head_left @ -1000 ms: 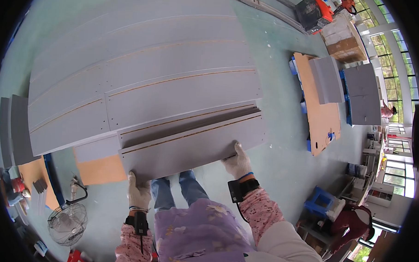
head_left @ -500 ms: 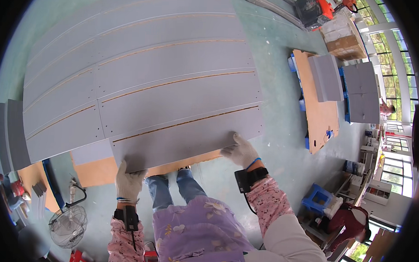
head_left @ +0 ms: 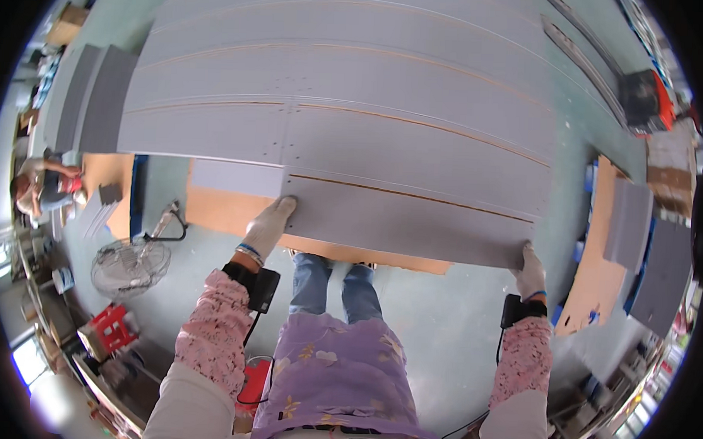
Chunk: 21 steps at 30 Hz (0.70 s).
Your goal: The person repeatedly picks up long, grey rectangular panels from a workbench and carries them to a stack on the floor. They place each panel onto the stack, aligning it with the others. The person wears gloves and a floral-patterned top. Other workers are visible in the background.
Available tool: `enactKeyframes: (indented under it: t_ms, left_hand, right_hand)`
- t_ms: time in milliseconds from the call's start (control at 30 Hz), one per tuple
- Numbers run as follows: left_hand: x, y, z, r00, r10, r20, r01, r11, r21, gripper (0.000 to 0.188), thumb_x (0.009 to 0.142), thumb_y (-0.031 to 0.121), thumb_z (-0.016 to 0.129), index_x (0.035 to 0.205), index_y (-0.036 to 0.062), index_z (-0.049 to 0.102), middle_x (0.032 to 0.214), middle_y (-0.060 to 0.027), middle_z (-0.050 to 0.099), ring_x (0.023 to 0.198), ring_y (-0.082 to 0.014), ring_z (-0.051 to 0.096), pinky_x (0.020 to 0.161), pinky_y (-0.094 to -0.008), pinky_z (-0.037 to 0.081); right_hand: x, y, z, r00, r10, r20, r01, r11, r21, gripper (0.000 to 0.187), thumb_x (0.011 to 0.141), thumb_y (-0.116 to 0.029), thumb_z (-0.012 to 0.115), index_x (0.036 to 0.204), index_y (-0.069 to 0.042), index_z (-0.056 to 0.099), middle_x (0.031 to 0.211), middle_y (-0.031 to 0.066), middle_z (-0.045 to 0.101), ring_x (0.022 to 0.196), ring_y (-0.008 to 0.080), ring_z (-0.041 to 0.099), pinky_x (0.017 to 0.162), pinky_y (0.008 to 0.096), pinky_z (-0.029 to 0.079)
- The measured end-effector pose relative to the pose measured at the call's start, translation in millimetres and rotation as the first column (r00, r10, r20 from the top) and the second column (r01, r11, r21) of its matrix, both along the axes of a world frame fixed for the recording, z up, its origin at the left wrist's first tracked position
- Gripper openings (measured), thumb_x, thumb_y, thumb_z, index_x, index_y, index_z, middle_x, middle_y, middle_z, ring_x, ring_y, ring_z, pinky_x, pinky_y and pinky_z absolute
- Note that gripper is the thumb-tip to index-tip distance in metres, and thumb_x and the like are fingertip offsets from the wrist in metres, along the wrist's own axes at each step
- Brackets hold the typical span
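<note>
A long grey panel with a brown slot along its length lies at the near side of a broad layer of similar grey panels. My left hand, in a white knit glove, grips the panel's left end near its front corner, with the thumb side on top. At the right end my right hand, gloved alike, holds the other front corner. Fingers under the panel are hidden on both sides. Brown cardboard shows under the stack, beyond its front edge.
A wire-cage fan stands on the floor at left. Grey panels are stacked at the far left and on a cardboard-topped pallet at right. A pallet truck is at the far right. Another person sits at left.
My left hand has moved to the panel's left end and my right hand out to its right corner. The view has turned, and the panel's left end sits nearly flush with the seam behind it.
</note>
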State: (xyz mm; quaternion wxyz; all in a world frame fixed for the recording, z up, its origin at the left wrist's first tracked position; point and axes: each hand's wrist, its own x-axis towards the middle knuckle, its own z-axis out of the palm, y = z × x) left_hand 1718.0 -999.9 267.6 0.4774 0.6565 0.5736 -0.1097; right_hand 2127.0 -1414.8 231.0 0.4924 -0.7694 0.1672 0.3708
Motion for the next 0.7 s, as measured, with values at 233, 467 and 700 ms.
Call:
enactKeyframes:
  t_ms: [233,467,700]
  left_hand:
    - [6,3,11,0.999,0.054,-0.004,-0.054,0.996,-0.064,0.057,0.096,0.053,0.041,0.131,0.0104,0.056,0.095,-0.0088,0.065,0.084,-0.0195,0.059,0.081,-0.0339,0.047]
    - [5,4,5,0.995,0.102,0.006,-0.100,0.984,-0.148,0.060,0.098,0.051,0.043,0.132,0.0034,0.054,0.109,-0.0076,0.065,0.097,-0.0178,0.058,0.088,-0.0309,0.046]
    - [-5,0,-13,0.986,0.123,0.109,-0.111,0.988,-0.108,0.055,0.097,0.052,0.041,0.133,0.0116,0.053,0.087,-0.0060,0.060,0.078,-0.0189,0.056,0.077,-0.0340,0.046]
  right_hand:
    - [2,0,-2,0.995,-0.099,-0.008,0.100,0.994,0.051,0.045,0.097,-0.033,0.058,0.129,-0.001,0.051,0.123,0.0115,0.054,0.113,0.0245,0.055,0.098,0.0462,0.048]
    - [3,-5,-13,0.992,-0.128,0.001,0.128,0.988,0.084,0.044,0.096,-0.034,0.060,0.126,-0.003,0.053,0.122,0.0097,0.055,0.111,0.0236,0.056,0.094,0.0454,0.050]
    - [-22,1,-22,0.896,-0.444,-0.014,0.436,0.872,0.225,0.051,0.092,-0.044,0.062,0.128,-0.009,0.052,0.120,0.0099,0.057,0.108,0.0262,0.057,0.087,0.0483,0.052]
